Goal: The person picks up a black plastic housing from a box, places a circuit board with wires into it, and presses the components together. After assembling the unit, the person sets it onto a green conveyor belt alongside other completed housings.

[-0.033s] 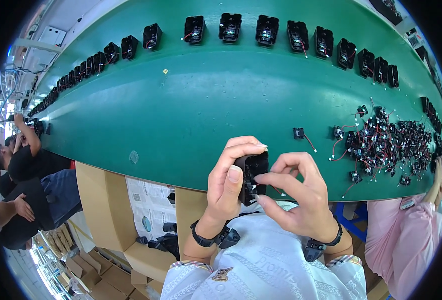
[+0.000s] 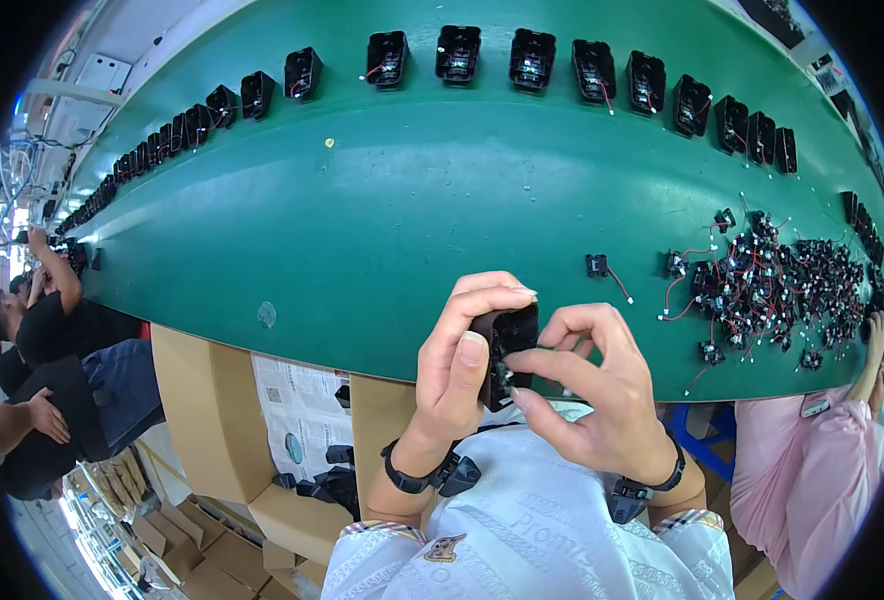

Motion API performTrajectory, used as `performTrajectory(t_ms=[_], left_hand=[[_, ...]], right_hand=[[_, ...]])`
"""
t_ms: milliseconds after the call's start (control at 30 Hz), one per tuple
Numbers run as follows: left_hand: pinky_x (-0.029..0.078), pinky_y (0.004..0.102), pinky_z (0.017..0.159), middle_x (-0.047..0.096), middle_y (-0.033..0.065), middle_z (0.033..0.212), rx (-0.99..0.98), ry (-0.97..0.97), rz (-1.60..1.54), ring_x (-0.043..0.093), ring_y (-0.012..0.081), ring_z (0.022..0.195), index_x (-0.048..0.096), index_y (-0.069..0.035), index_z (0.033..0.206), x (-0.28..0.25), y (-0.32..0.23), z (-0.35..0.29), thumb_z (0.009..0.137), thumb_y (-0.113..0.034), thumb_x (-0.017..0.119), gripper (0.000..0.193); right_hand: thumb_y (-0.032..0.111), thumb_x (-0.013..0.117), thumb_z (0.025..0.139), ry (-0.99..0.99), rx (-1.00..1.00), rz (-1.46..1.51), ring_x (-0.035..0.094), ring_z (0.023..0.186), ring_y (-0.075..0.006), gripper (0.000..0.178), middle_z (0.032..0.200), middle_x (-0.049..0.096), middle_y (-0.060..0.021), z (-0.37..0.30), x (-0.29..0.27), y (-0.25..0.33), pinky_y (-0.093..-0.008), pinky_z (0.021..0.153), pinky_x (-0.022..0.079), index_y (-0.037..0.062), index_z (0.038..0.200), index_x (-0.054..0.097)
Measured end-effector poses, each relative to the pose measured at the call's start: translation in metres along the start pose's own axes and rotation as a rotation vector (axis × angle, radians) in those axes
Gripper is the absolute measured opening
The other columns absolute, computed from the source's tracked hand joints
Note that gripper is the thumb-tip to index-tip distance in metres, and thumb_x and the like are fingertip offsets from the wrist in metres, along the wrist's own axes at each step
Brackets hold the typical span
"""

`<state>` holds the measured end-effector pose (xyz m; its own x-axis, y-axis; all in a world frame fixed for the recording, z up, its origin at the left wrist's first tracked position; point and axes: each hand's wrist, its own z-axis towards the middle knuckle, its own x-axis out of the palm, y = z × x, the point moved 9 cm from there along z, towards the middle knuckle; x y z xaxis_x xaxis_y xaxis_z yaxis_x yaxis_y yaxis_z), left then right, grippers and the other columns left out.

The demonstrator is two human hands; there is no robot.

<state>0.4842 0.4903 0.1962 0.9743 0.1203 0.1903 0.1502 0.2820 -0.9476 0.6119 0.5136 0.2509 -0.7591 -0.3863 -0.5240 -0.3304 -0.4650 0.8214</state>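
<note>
- Now, in the head view, the left hand (image 2: 450,375) is curled snugly round a black housing (image 2: 510,328) above the near edge of the green table (image 2: 402,220).
- The right hand (image 2: 607,385) is at its opening, fingertips slightly parted; I cannot tell whether they grip anything.
- Fitting inside seems underway; next calls for steadiness.

At lower centre I see a white, pattern-embossed shirt (image 2: 552,500) with plaid cuffs (image 2: 398,532), a small brown emblem (image 2: 446,547), and black wrist straps (image 2: 404,478) bearing chunky black modules (image 2: 458,476).
</note>
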Motion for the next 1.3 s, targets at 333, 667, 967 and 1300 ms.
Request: performTrajectory(t_ms=[333,667,967,1300], left_hand=[[0.043,0.0347,0.095,0.057,0.0194,0.118,0.029,-0.035,0.071,0.055,0.0235,0.109,0.06,0.005,0.119,-0.004,-0.002,-0.003,0.105,-0.036,0.041,0.047],[0.045,0.0349,0.094,0.057,0.0189,0.118,-0.012,-0.034,0.13,0.056,0.0242,0.109,0.061,0.004,0.119,-0.001,0.001,0.001,0.104,-0.035,0.043,0.045],[0.047,0.0412,0.09,0.06,0.0185,0.111,0.048,0.009,0.561,0.058,0.0316,0.104,0.064,0.0,0.115,0.005,-0.013,0.005,0.101,-0.03,0.047,0.037],[0.044,0.0366,0.095,0.053,0.0157,0.12,-0.162,0.021,0.202,0.055,0.0261,0.108,0.056,0.0,0.121,0.016,0.019,-0.006,0.103,-0.017,0.045,0.028]], right_hand=[[-0.005,0.08,0.068,-0.192,-0.111,0.073,0.063,0.077,-0.0198,0.023,0.093,0.065,-0.0089,-0.008,-0.011,-0.001,-0.0281,0.061,0.051,0.0043,0.087,0.071],[-0.002,0.08,0.067,-0.106,-0.246,-0.18,0.061,0.064,-0.0202,0.022,0.086,0.066,-0.0071,-0.007,-0.007,0.018,-0.0299,0.054,0.049,0.0024,0.085,0.069],[0.004,0.066,0.068,0.125,-0.302,-0.278,0.061,0.08,-0.0284,0.028,0.098,0.06,-0.013,0.0,0.0,0.025,-0.0367,0.068,0.051,-0.0029,0.095,0.064],[-0.006,0.071,0.072,0.061,-0.068,-0.124,0.058,0.074,-0.0273,0.016,0.085,0.06,-0.0119,-0.006,0.004,-0.002,-0.036,0.063,0.046,-0.0013,0.086,0.063]])
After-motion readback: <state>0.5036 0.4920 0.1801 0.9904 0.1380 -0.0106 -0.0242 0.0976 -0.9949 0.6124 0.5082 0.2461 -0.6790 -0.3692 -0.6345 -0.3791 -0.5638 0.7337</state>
